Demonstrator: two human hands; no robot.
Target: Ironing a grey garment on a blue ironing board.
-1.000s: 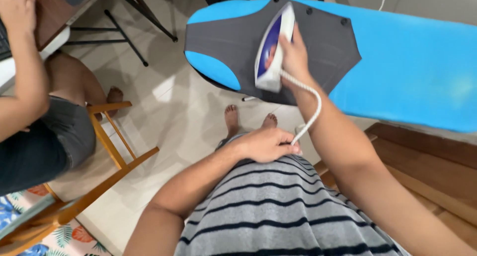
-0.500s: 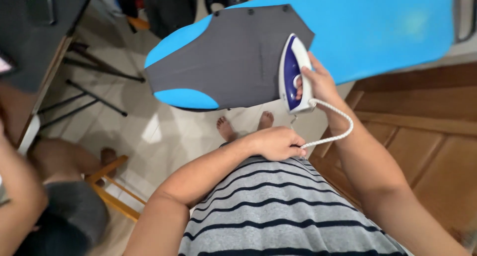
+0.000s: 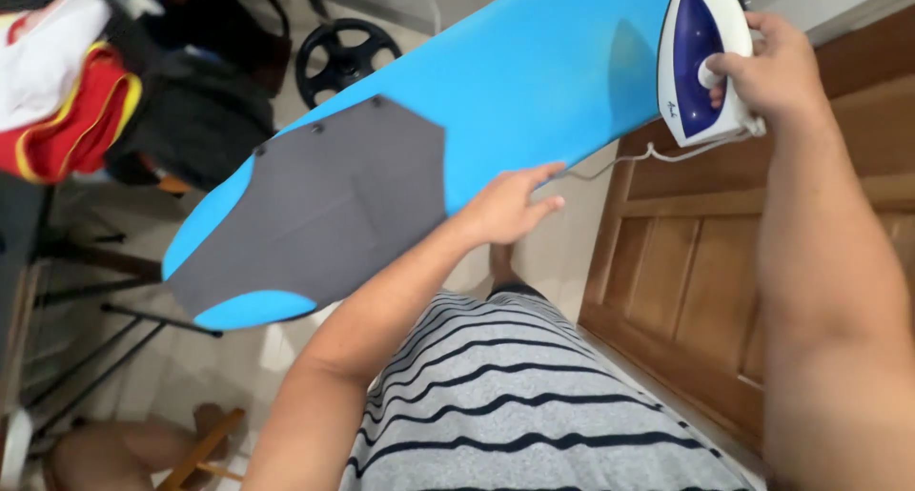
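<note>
Two hands are at work over a blue ironing board [image 3: 534,81], and both sit differently than a moment ago. Far to the left of the left hand, a heap of red, white and yellow cloth [image 3: 67,81] and a dark bag [image 3: 205,119] have come into view, with a black wheel-shaped object [image 3: 345,57] on the floor beyond the board; the seated person seen earlier now shows only as a bare knee [image 3: 114,458] by a wooden chair leg, low and left of the left forearm. The board's grey end patch [image 3: 334,205] lies just left of the left hand.

The left hand [image 3: 500,208] has left the striped shirt [image 3: 524,405], where it pinched the cord half a second ago, and now lies open, fingers spread, against the near edge of the board, holding nothing. The white cord [image 3: 629,157] runs from just beside its fingertips up toward the right hand; whether the fingertips touch the cord cannot be told.

The right hand [image 3: 772,71] is closed around the handle of the white and purple iron [image 3: 696,62], which has travelled from the grey patch to the far right part of the board, at its near edge, well right of and above the left hand. A wooden panelled door [image 3: 686,272] stands below the right forearm.
</note>
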